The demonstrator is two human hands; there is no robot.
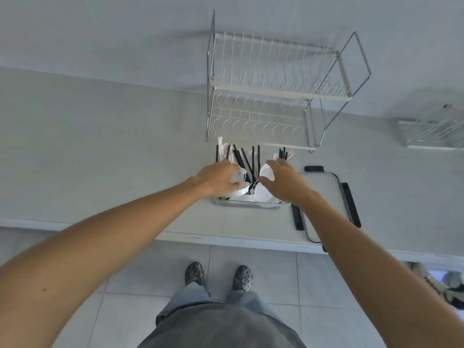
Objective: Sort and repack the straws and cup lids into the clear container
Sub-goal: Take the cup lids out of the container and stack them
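Two bare hands reach into a clear container (247, 204) that sits on the pale, matte desk (100, 146), near its front edge. The container is a shallow rectangular tub of see-through plastic with rounded corners. Thin black straws (247, 160) stand and lean in it, their straight tips sticking up past its far rim, with some white paper-wrapped ones (221, 149) among them at the left. Round, translucent white cup lids (263, 193) lie jumbled in the near part of the tub.

The left hand (216, 178) curls around one domed lid (238, 175), fingers closed on it over the left side of the tub. The right hand (285, 180) grips another round lid (266, 172) between thumb and fingers over the right side.

Just behind the container stands a two-tier dish rack (276, 91) of thin white and chrome wire, bare of dishes. To the right, touching nothing in the tub, lies a flat rectangular tray (326, 189) with a smooth pale surface and black handles along its sides.
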